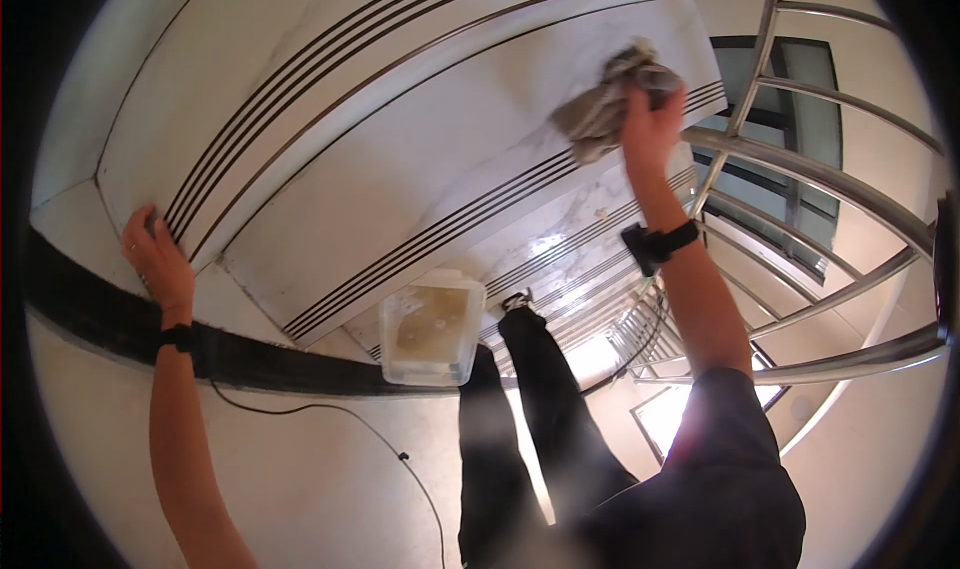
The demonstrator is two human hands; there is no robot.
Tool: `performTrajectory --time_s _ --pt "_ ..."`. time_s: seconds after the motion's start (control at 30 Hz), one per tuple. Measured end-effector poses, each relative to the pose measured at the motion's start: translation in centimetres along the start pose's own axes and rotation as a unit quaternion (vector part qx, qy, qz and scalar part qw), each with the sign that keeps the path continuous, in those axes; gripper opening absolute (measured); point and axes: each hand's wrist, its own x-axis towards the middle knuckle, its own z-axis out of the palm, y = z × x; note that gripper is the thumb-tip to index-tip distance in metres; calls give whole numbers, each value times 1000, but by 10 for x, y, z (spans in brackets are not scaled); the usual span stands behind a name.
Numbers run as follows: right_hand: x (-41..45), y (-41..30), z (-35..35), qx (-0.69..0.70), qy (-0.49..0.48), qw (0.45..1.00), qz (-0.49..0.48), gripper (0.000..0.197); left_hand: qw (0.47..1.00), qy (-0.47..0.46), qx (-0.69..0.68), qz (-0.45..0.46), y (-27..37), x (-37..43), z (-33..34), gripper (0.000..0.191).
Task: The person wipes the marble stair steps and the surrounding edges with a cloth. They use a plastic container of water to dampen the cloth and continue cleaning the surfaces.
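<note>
In my right hand (651, 123) is a crumpled grey-brown cloth (596, 115), pressed on the right end of a pale marble-look stair tread (450, 141) beside the railing. Part of the cloth is blurred. My left hand (157, 258) rests at the left end of the step above, by its dark grooved lines; something small and dark shows at its fingers, too unclear to name. A clear plastic tub (433, 329) with cloudy brownish water stands on the stairs in front of my legs, near the left wall.
A stainless steel railing (817, 164) runs along the right side, with a dark-framed window (780, 141) beyond it. More steps (547, 246) go down below. A black skirting band (300, 366) follows the wall, and a thin black cable (360, 419) hangs in front of it.
</note>
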Motion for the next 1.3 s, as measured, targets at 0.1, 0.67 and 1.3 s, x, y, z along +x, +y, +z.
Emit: performTrajectory --time_s 0.1,0.67,1.3 --pt "59 41 -73 -248 108 962 -50 37 1000 5 14 -8 -19 3 -13 28" --pt "62 62 54 -468 -213 794 -324 47 1000 4 19 -6 -44 -6 6 34" --pt "167 109 -94 -526 -227 758 -311 53 998 -17 -6 -52 -67 -10 5 37"
